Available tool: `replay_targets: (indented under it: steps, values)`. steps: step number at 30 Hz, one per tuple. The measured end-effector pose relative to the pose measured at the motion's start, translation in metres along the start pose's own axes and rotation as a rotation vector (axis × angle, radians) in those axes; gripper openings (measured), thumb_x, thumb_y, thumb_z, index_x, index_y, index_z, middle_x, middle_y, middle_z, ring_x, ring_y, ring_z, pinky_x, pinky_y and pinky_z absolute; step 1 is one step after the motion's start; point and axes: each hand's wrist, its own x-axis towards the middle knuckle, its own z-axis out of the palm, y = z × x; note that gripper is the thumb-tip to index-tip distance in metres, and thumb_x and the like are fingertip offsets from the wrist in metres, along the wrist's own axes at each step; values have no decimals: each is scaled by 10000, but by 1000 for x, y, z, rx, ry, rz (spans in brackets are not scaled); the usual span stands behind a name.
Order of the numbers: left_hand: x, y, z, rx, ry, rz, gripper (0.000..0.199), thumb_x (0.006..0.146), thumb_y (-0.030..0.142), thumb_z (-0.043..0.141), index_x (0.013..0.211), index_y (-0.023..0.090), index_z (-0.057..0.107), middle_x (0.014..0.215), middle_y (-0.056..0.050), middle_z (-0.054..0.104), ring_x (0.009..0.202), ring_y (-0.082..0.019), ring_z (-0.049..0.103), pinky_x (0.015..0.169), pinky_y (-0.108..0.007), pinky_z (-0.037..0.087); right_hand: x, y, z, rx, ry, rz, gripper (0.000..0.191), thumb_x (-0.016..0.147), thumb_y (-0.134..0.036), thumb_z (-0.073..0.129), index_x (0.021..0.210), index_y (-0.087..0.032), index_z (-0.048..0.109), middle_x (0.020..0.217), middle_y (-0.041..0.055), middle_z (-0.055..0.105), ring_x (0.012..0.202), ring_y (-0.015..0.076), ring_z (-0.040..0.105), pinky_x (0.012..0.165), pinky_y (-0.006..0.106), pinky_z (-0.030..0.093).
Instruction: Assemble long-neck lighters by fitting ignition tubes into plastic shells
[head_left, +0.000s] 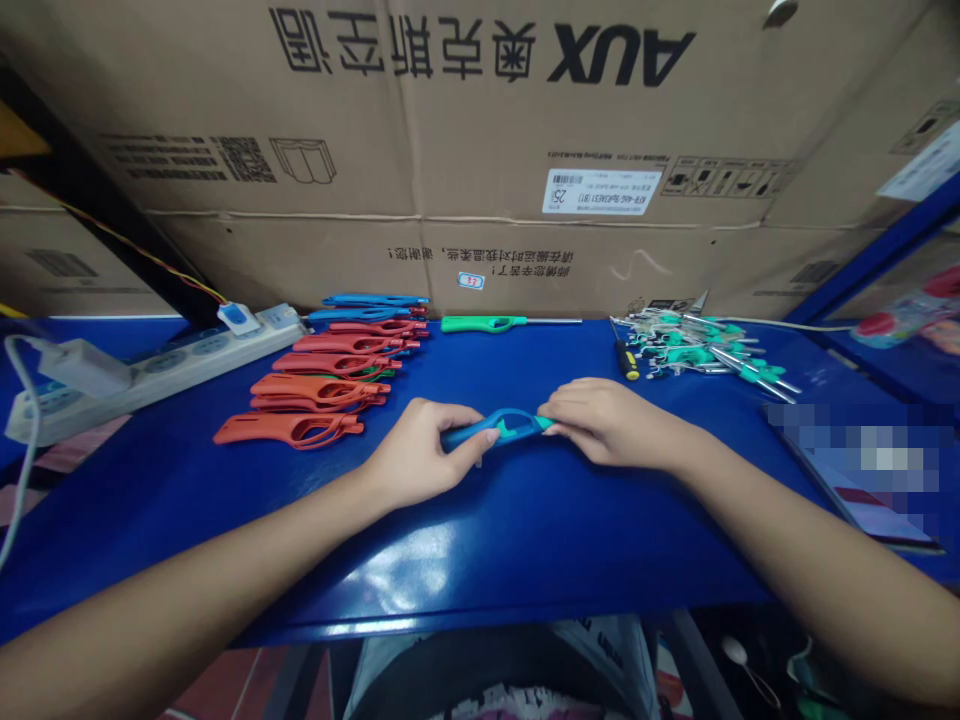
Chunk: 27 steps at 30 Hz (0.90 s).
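Near the middle of the blue table, my left hand (431,450) is wrapped round the handle end of a blue lighter casing (491,425), its thumb on a teal part in the opening. My right hand (600,420) pinches the teal piece at the casing's narrow right end; its fingers hide what lies beyond. Left of my hands lie several red and orange casings (289,427), with blue casings (367,300) behind them. A green lighter (472,324) with a metal rod lies behind my hands. At the back right is a pile of metal rods with teal parts (690,345).
A white power strip (172,365) with plugs and cables runs along the left. A yellow-black screwdriver (626,360) lies beside the pile. A tablet-like device (862,480) sits at the right. A cardboard sheet (465,130) stands behind the blue table (360,560).
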Motion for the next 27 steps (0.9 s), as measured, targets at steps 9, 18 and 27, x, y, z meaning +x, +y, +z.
replay_targets:
  steps: [9,18,27]
  values:
    - [-4,-3,-1,346,-50,235,295,985,347,510,1021,152,728,840,-49,717,713,-176,657,662,-284,473,4,-1,0,286,-161,210,135,959,-240,566,950,-157,671,867,60,673,785,169,589,718,285,435]
    - [-4,-8,4,585,-223,383,496,1012,327,480,1485,193,418,1305,-111,611,1165,-269,593,966,-415,518,-7,15,-25,290,-446,495,381,871,-558,660,786,-192,598,809,29,630,737,161,550,647,271,381]
    - [-9,8,3,730,-189,212,402,1005,383,482,1330,164,573,1151,-113,649,1007,-292,655,818,-429,566,-21,44,-35,-368,-209,1037,381,951,-540,479,1038,-195,616,1017,134,717,888,298,662,611,331,390]
